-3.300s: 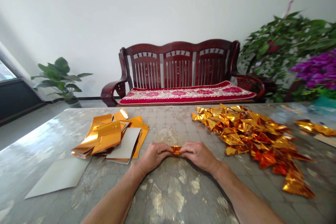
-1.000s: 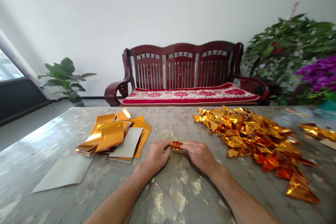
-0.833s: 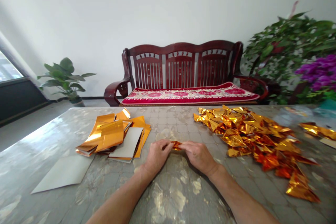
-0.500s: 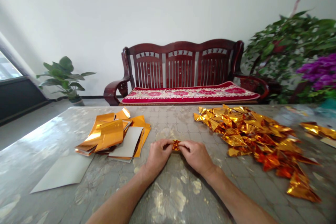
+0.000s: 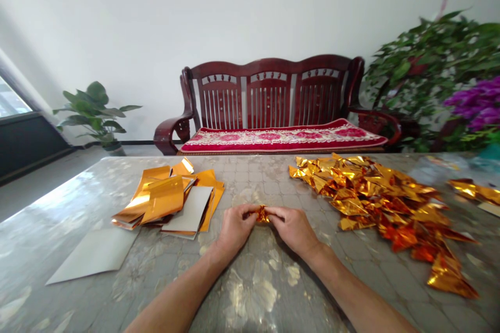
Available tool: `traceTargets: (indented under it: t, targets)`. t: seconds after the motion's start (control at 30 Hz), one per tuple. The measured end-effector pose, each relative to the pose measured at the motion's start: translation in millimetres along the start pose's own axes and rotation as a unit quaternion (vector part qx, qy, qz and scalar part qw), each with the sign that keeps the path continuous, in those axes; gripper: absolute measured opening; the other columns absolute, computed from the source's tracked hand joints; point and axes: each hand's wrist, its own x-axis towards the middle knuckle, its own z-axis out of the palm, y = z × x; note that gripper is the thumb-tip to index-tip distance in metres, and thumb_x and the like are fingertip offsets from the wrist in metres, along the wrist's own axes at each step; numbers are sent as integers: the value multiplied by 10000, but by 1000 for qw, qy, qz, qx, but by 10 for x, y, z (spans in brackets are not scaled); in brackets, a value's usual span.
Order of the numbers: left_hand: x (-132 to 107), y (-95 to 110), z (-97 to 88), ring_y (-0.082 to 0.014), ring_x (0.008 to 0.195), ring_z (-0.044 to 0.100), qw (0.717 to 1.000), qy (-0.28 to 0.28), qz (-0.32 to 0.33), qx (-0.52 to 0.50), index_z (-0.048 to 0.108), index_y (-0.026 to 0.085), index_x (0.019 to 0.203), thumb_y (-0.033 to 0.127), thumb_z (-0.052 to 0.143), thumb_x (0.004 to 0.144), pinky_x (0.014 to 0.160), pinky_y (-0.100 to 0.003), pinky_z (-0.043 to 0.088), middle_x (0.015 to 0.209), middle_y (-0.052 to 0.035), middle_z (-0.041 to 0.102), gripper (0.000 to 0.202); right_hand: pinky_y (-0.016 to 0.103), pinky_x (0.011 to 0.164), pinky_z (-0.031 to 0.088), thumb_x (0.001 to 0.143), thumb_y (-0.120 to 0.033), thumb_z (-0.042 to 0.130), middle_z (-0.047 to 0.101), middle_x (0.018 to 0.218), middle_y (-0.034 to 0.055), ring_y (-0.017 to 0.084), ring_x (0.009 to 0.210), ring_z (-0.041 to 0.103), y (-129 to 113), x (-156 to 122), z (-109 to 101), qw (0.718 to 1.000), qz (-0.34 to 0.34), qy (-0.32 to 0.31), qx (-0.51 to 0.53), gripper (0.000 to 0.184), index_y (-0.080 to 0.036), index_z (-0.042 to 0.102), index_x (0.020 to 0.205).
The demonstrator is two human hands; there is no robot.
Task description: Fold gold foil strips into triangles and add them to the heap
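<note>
Between my two hands is a small folded piece of gold foil paper [image 5: 263, 214], held just above the table's middle. My left hand [image 5: 236, 225] pinches its left end with thumb and fingers. The right end is pinched by my right hand [image 5: 292, 227]. Much of the piece is hidden behind my fingertips. To the left lies a loose stack of gold foil paper sheets [image 5: 164, 200], some with the pale back up. A heap of folded gold foil pieces [image 5: 371, 197] spreads over the right side.
The patterned table [image 5: 250, 296] reaches toward a dark wooden bench [image 5: 269, 99] with a red and white cover. One pale sheet [image 5: 94, 257] lies flat at the left. Clear plastic [image 5: 437, 167] rests at the back right. Potted plants [image 5: 97, 114] stand beyond.
The view has shifted very slightly. Both hands keep their pinch on the foil piece, and a little more of it shows between the fingers. The stack and heap are unchanged.
</note>
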Motion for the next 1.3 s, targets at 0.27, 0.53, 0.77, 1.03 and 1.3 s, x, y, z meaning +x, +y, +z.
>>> traceTargets:
  t: [0.27, 0.53, 0.77, 1.03, 1.3]
  targets:
    - [14, 4, -2, -179, 868, 735, 1000, -8, -2, 6, 781, 248, 973, 84, 576, 801, 814, -277, 560, 953, 11, 785, 314, 330, 803, 595, 851, -139, 555, 770, 990, 19, 222, 890, 749, 36, 11, 32, 1000, -1, 3, 13, 313, -288, 773, 1021]
    - [-2, -16, 11, -175, 867, 733, 1000, 30, 7, 8, 763, 228, 971, 83, 568, 811, 847, -294, 566, 948, 1, 784, 291, 332, 903, 549, 788, -103, 492, 744, 1119, 12, 213, 1020, 700, -33, -5, -92, 1000, -5, -22, 22, 449, -258, 684, 1163]
    - [46, -196, 77, -159, 918, 730, 995, 38, 10, -88, 627, 175, 1188, 69, 542, 800, 846, -277, 576, 988, -42, 771, 411, 315, 872, 544, 646, 18, 438, 584, 1331, 39, 200, 1065, 652, 60, -21, -130, 996, -74, 18, -52, 570, -260, 644, 1099]
    - [94, -249, 110, -141, 764, 729, 993, 45, -27, -109, 597, 168, 1207, 78, 535, 779, 673, -233, 580, 934, -46, 770, 441, 280, 826, 540, 657, 70, 432, 566, 1326, 38, 174, 1004, 654, 90, -6, -143, 983, -154, -1, -98, 583, -271, 669, 1065]
    - [74, -125, 67, -127, 609, 686, 989, 39, -69, -129, 519, 172, 1327, 286, 533, 881, 531, -218, 537, 976, -55, 742, 460, 310, 844, 542, 778, -17, 477, 634, 1146, 67, 181, 971, 662, 162, 29, -92, 986, -153, 50, -40, 319, -234, 692, 872]
